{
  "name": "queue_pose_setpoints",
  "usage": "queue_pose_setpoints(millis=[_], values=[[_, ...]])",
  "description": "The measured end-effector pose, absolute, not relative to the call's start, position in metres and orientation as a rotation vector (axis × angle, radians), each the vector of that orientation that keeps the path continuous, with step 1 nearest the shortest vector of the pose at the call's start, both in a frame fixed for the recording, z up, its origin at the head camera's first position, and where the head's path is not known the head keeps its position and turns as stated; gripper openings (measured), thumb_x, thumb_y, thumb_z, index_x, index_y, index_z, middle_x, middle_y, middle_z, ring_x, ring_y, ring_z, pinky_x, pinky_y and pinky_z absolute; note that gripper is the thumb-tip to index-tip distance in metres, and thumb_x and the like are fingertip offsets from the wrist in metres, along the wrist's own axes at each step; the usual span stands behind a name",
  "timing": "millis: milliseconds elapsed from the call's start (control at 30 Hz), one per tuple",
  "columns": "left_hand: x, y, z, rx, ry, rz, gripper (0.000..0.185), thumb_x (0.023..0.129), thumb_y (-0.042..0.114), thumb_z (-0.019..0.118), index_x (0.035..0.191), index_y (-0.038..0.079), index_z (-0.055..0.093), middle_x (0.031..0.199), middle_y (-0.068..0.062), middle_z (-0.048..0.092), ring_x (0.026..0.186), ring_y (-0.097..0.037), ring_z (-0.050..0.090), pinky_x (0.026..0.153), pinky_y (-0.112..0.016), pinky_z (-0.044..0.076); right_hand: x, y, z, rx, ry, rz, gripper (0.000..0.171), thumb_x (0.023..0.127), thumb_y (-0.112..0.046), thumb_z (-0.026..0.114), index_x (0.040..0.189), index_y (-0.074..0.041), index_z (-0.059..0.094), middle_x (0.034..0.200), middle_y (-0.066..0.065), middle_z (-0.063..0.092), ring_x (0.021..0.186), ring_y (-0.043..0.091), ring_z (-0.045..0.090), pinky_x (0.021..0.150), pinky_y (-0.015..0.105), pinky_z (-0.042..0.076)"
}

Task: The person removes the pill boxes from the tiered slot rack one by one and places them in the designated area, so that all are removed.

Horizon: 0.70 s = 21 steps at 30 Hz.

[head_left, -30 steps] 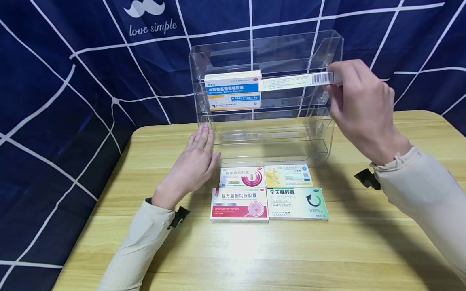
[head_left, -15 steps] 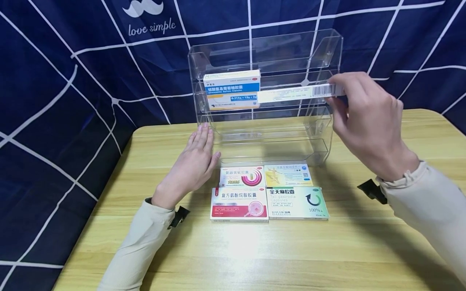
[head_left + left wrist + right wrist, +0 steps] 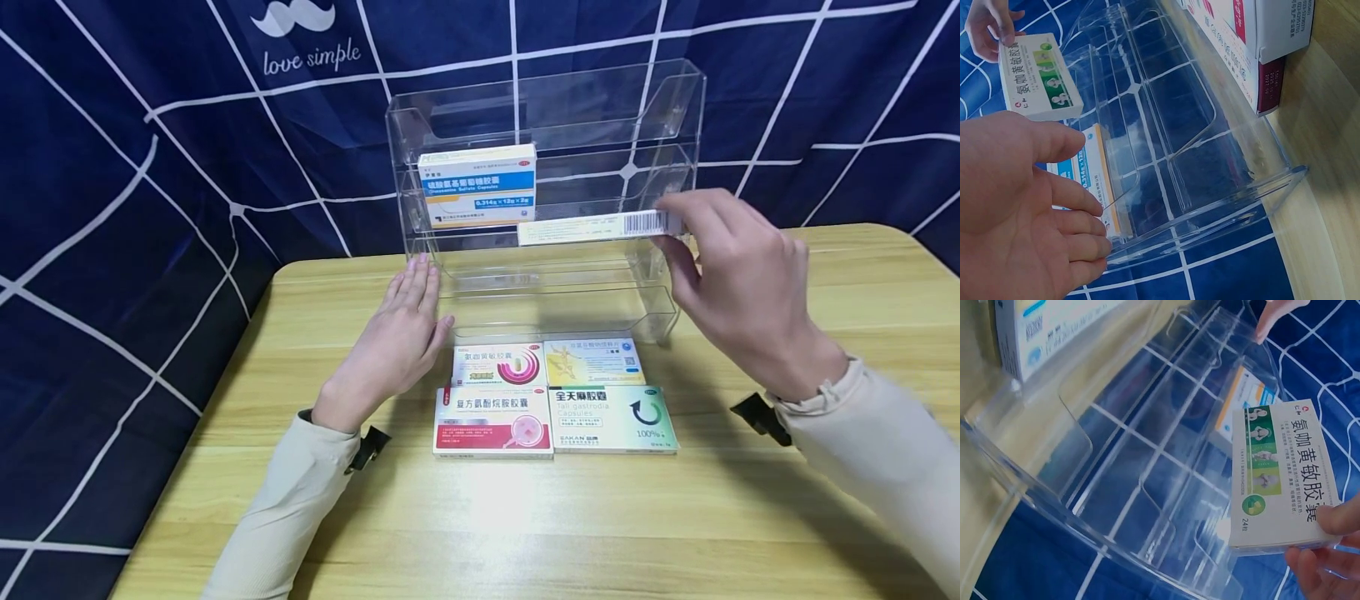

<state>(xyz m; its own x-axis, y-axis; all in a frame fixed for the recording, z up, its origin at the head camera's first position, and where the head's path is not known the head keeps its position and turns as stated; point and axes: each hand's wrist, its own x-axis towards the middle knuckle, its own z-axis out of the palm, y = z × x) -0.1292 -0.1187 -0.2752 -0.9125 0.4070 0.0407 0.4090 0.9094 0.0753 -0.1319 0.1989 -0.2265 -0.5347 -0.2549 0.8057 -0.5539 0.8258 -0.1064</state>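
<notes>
My right hand (image 3: 750, 283) pinches a white medicine box (image 3: 592, 227) by its right end, thumb below and fingers above. In the head view its narrow barcoded side shows; the right wrist view shows the box's front (image 3: 1282, 475), with green pictures. It overlaps the middle of a clear tiered rack (image 3: 562, 310), below and right of a blue-and-white medicine box (image 3: 480, 187) standing in an upper tier. My left hand (image 3: 390, 333) rests by the rack's left side, fingers straight. In the left wrist view the left palm (image 3: 1035, 206) is bare.
Several medicine boxes lie flat before the rack: a pink-and-white box (image 3: 487, 367), a yellow-and-white box (image 3: 592, 362), a red-and-white box (image 3: 491, 417) and a green-and-white box (image 3: 611, 421). A dark blue checked cloth (image 3: 465, 33) hangs behind the wooden table (image 3: 480, 517).
My right hand has lowered the white medicine box from beside the blue-and-white box to below it, shifting slightly left at the end. My left hand has stayed in place.
</notes>
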Motion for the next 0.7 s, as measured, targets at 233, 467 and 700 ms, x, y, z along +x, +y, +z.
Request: queue_pose_setpoints(millis=[233,467,700], values=[[-0.129,-0.119,-0.276,-0.641,-3.03,-0.138,0.064,0.104,0.031,0.034,0.149,-0.01,0.015,0.158,-0.024,0.003,0.148,-0.033,0.001,0.121,-0.043,0.005,-0.129,0.199,-0.233,0.644,-2.19,0.438,0.025,0.085,0.001,0.068,0.11,0.001,0.065,0.099,0.019,0.067,0.082,0.037,0.064,0.046,0.052,0.045],[-0.129,-0.119,-0.277,-0.634,-3.027,-0.135,0.064,0.104,0.032,0.034,0.149,-0.01,0.014,0.158,-0.024,0.002,0.148,-0.033,0.0,0.121,-0.043,0.005,-0.126,0.203,-0.236,0.67,-2.231,0.481,0.029,0.086,0.001,0.068,0.114,0.005,0.063,0.094,0.02,0.066,0.076,0.032,0.063,0.054,0.041,0.048],[-0.13,-0.118,-0.277,-0.649,-3.02,-0.137,0.065,0.104,0.032,0.035,0.149,-0.01,0.015,0.158,-0.025,0.005,0.148,-0.033,0.001,0.121,-0.043,0.005,-0.126,0.207,-0.24,0.704,-2.275,0.569,0.03,0.082,0.007,0.07,0.111,0.01,0.063,0.087,0.02,0.067,0.072,0.028,0.063,0.065,0.005,0.036]])
